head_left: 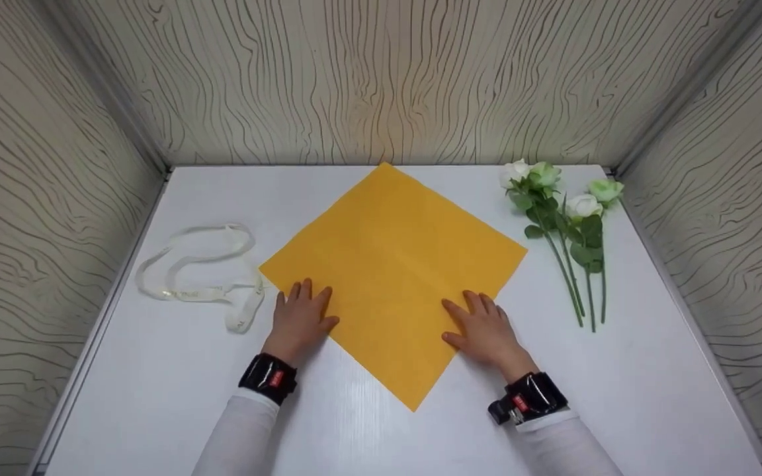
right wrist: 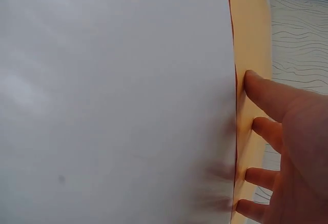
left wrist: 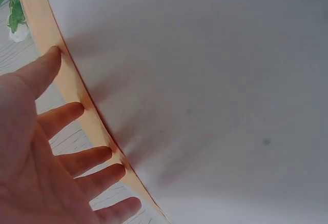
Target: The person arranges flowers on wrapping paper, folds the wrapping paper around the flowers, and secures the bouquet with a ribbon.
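A square sheet of orange-yellow paper lies flat on the white table, turned so one corner points toward me. My left hand rests with spread fingers on its lower left edge, near the left corner. On the lower right edge, the spread fingers of my right hand touch the paper. Both wrist views show fingertips on the paper's rim, the left hand and the right hand each with fingers apart. Neither hand grips anything.
A loosely looped cream ribbon with printed lettering lies left of the paper. White and pale green artificial roses with green stems lie at the right. Wood-grain patterned panels enclose the white table at the back and sides.
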Available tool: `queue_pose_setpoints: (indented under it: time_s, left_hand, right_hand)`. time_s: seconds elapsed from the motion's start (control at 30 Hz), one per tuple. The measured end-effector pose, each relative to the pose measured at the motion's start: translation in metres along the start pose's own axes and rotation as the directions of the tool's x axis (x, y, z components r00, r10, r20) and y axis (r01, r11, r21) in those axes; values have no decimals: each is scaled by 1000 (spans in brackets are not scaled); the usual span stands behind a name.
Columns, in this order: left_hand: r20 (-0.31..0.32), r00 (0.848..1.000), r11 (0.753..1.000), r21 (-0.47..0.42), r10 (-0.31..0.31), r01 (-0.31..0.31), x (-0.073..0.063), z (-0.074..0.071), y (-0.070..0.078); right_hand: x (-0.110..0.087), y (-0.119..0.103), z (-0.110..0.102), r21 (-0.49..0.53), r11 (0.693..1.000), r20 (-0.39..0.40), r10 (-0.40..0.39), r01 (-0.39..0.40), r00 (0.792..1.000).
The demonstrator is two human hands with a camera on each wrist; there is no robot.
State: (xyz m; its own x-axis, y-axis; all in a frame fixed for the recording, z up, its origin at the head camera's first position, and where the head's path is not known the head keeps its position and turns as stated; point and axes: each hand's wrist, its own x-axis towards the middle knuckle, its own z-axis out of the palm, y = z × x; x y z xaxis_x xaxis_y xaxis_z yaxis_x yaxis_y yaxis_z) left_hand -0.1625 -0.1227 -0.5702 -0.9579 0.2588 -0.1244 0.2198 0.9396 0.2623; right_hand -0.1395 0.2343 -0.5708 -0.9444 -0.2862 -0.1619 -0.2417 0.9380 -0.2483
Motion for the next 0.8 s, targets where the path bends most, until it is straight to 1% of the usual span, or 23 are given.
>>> queue_pose_setpoints:
  time_s: [0.13,0.2,0.27,0.3,0.37,0.43,0.5,0.57,0.63,0.77,0.8]
  left_hand:
    - [-12,1000,1000,9,1,-1,0,-2,0]
    - [-14,1000,1000,7,2,-2,0,-2,-1]
    - [-14,1000,1000,12,-2,2,0,-2,-1]
    - [-16,1000,1000,15,-4,4,0,-2,-1]
    - [-16,1000,1000,24,-4,5,1,-2,-1]
    - [-18,1000,999,34,-2,3,1,-1,-2]
    - [-20,1000,999,38,0,0,1,-1,-2]
    - [-25,1000,999,45,3,-2,1,1,-3]
    - [-33,999,999,48,8,-7,2,3,-4]
    - [-57,998,998,54,28,-25,2,5,-6]
    - [-60,998,998,57,33,-29,2,5,-6]
  right_hand:
    - [1,4,-1,18,1000,-42,-4,4,999]
    - [2,9,-5,47,999,-94,16,-12,995]
    - [4,18,-11,76,996,-175,55,-43,983]
    - [5,24,-15,88,994,-221,83,-64,972]
    - [6,39,-25,120,986,-308,152,-120,939]
    - [6,58,-36,136,973,-380,225,-187,897]
    - [5,77,-45,162,953,-416,301,-256,858]
    - [3,95,-53,187,929,-411,368,-318,834]
    - [1,110,-57,211,906,-386,423,-368,820]
    - [-2,131,-59,236,868,-308,492,-436,814]
    - [-3,135,-59,236,863,-294,501,-446,814]
